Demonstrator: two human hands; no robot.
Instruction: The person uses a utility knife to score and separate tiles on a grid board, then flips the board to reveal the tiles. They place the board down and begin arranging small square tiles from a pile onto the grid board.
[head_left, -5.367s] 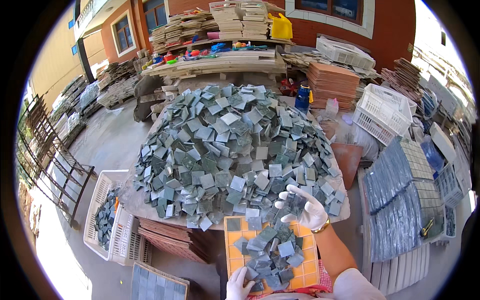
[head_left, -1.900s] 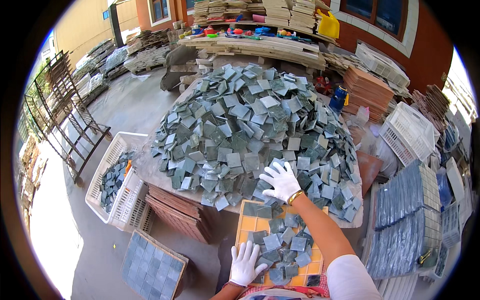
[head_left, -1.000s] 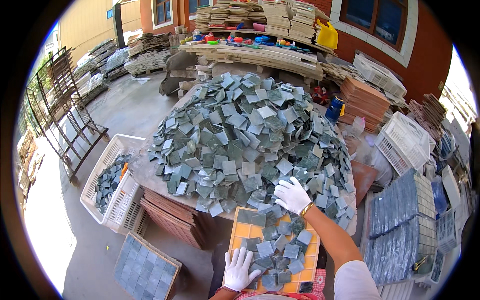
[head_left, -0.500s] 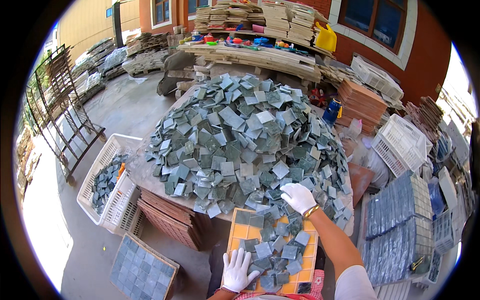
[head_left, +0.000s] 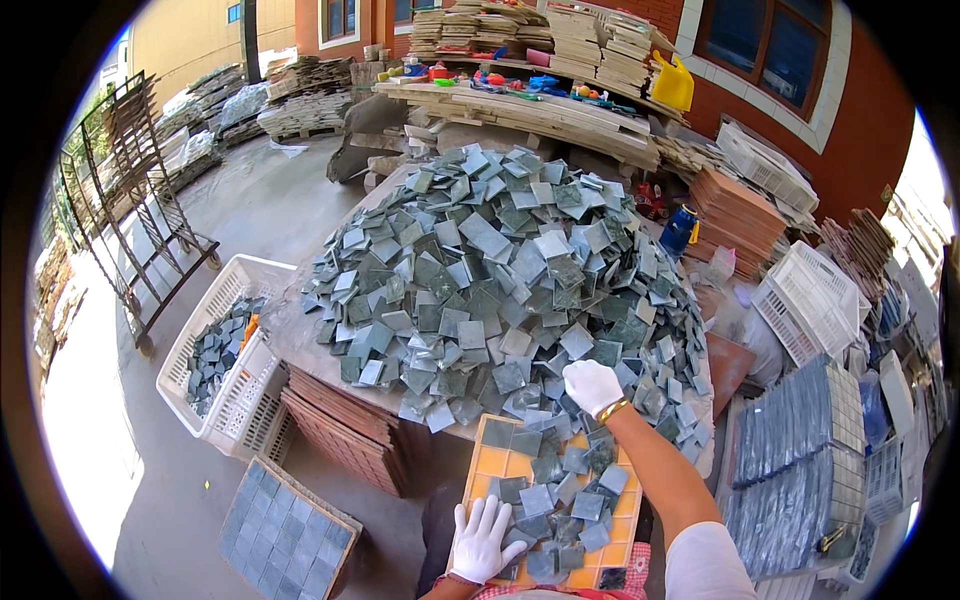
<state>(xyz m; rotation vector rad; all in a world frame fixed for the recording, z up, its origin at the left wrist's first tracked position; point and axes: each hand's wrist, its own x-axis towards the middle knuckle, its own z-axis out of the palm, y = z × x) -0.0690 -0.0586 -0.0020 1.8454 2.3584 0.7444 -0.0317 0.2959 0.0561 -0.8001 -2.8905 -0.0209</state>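
Observation:
A large heap of square grey-green stone tiles [head_left: 470, 280] covers the table before me. My right hand [head_left: 592, 388], in a white glove with a gold bangle at the wrist, is at the heap's near edge with its fingers curled in; whatever they hold is hidden. Below it, close to my body, lies an orange gridded tray [head_left: 487, 465]. Two tiles sit in its far left corner, and several loose tiles [head_left: 537, 500] are scattered over its middle. My left hand [head_left: 480, 540], also gloved in white, rests on the tray's left edge, fingers spread and holding nothing.
Left of the table stand a white plastic crate [head_left: 215, 435] of small tile pieces, a stack of reddish-brown trays [head_left: 345, 430] and a tile-filled tray [head_left: 290, 525]. Bundled grey tiles [head_left: 790, 460] are piled at right. A metal rack cart [head_left: 140, 220] stands far left.
My right hand's fingers, stretched over the tiles before, are now curled in. My left hand stays on the tray's edge. The whole view has shifted slightly.

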